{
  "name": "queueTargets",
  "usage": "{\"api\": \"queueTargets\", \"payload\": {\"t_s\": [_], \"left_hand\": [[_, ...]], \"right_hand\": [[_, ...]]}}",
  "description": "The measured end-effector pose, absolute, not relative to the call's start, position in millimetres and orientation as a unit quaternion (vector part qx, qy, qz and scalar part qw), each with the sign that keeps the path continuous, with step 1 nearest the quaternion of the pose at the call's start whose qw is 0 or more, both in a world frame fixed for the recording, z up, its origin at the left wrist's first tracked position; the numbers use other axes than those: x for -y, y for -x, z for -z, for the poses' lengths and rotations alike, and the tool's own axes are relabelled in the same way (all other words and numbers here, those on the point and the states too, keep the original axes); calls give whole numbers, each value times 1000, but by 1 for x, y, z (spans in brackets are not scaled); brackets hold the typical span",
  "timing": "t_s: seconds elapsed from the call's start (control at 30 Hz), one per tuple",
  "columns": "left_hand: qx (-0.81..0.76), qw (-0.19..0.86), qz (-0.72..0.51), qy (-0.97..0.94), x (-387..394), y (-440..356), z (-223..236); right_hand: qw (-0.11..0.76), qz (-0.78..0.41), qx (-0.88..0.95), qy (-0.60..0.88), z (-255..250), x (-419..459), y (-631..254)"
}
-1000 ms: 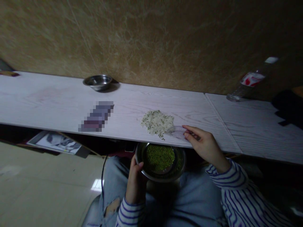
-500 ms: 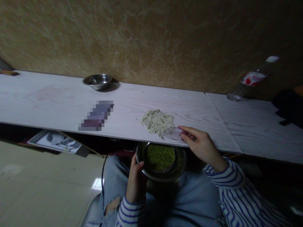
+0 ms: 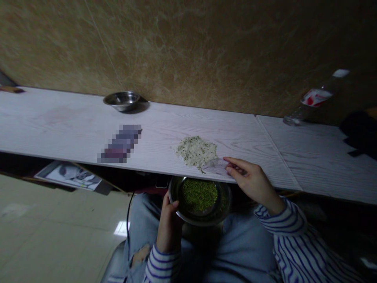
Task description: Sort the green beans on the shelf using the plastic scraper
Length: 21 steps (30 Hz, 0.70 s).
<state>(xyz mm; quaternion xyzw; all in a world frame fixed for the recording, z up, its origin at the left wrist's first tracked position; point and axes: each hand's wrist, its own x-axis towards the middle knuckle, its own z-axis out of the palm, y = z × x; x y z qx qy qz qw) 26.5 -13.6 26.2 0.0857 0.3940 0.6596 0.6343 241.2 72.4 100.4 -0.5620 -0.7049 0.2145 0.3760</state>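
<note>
My left hand grips the left rim of a metal bowl, thumb on top, just below the table's front edge above my lap. Green mung beans cover much of the bowl's bottom. In my right hand a clear plastic protractor is pinched between thumb and fingers, lying low over the tabletop. Its left end reaches the lower right edge of a pile of white rice grains mixed with green beans. A few beans trail from the pile toward the table's edge.
On the white wood-grain table an apparently empty metal bowl stands by the wall. A pixelated flat object lies left of the pile. A plastic bottle and a dark object are at the right. An open drawer sits below left.
My right hand has shifted slightly left with the protractor, bringing its end closer against the pile, then barely moved. My left hand and the bowl have stayed in place.
</note>
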Motion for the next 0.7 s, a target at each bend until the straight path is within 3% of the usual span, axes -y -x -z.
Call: {"api": "queueTargets", "payload": {"t_s": [0.7], "left_hand": [[-410,624,-662,-73,15,-28,-32]], "right_hand": [[378,-239,708,546,-100,-73,-239]]}}
